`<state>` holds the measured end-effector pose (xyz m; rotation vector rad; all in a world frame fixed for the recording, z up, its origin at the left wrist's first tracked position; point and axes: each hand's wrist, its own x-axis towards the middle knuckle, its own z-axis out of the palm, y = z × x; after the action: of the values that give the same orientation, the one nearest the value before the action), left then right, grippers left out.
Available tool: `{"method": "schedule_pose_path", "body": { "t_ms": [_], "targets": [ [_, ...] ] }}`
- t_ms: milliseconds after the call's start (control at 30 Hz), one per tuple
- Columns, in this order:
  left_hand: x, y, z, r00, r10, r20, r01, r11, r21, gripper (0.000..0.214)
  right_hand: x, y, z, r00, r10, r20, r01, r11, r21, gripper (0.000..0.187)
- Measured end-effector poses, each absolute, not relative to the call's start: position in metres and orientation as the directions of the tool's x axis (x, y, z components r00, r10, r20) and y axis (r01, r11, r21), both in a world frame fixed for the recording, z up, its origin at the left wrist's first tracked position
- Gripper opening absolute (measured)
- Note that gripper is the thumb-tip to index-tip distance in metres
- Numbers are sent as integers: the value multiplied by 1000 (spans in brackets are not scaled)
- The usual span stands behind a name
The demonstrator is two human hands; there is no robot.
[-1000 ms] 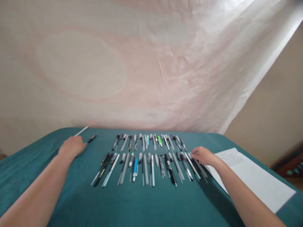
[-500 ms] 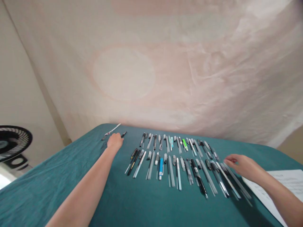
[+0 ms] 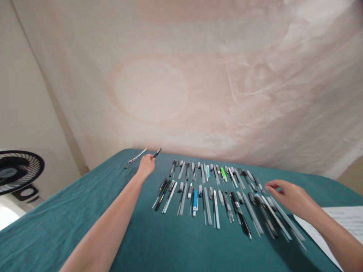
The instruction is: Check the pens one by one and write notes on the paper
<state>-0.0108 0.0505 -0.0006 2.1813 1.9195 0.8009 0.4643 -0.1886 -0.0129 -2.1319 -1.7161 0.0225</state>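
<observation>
Since the earlier frame, the left hand (image 3: 146, 166) has been moving toward the far edge of the table and slightly to the right, with the dark pen (image 3: 157, 152) rising along with it, while the right hand (image 3: 289, 196) has been shifting slightly leftward. The left hand is pinching the dark pen between thumb and fingers, and the pen is pointing up and away, near the far left part of the green cloth (image 3: 159, 245). A white-bodied pen (image 3: 137, 156) is lying on the cloth just left of that hand, slanting toward the far edge. The right hand is hovering at the right ends of the two rows, its fingers curling loosely and its thumb coming near the fingertips; whether these are meeting or holding anything, I cannot tell. Between the hands, a far row of pens (image 3: 187, 171) is including a bright green piece (image 3: 224, 174), and a near row of pens (image 3: 208, 206) is including a blue pen (image 3: 195, 202) and a thick black pen (image 3: 241, 215). White paper (image 3: 346, 217) is lying under the right forearm. A black fan (image 3: 7, 172) is standing beyond the table at left.
</observation>
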Motion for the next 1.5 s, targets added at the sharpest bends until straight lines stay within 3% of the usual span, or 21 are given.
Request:
{"method": "schedule_pose_path", "body": {
  "t_ms": [167, 300, 467, 533, 700, 833, 1000, 1200, 1500],
  "targets": [
    [31, 25, 28, 220, 916, 335, 738, -381, 557, 27, 437, -192, 3, 226, 934, 278, 906, -96, -412, 30],
    [83, -29, 40, 444, 832, 332, 555, -546, 627, 30, 398, -197, 20, 187, 955, 232, 822, -23, -569, 33],
    [133, -109, 39, 678, 679, 281, 354, -637, 685, 28, 343, -205, 26, 134, 986, 98, 460, 26, -888, 45],
    [141, -130, 36, 742, 616, 263, 266, -632, 728, 27, 327, -208, 26, 113, 990, 85, 334, 43, -941, 46],
    [147, -148, 28, 791, 569, 225, 196, -584, 788, 25, 311, -214, 28, 140, 985, 98, 252, 61, -966, 38],
    [150, -150, 20, 795, 572, 203, 157, -516, 842, 26, 309, -214, 26, 118, 989, 84, 288, 47, -957, 38],
    [153, -154, 10, 805, 583, 109, 90, -301, 949, 32, 304, -215, 18, 103, 992, 74, 348, 33, -937, 42],
    [155, -158, 1, 813, 580, 52, 29, -130, 991, 35, 300, -217, 16, 65, 995, 70, 369, 41, -928, 47],
    [154, -159, -5, 791, 611, 19, 93, -150, 984, 38, 300, -216, 11, 16, 999, 34, 375, 26, -926, 45]
  ]
}}
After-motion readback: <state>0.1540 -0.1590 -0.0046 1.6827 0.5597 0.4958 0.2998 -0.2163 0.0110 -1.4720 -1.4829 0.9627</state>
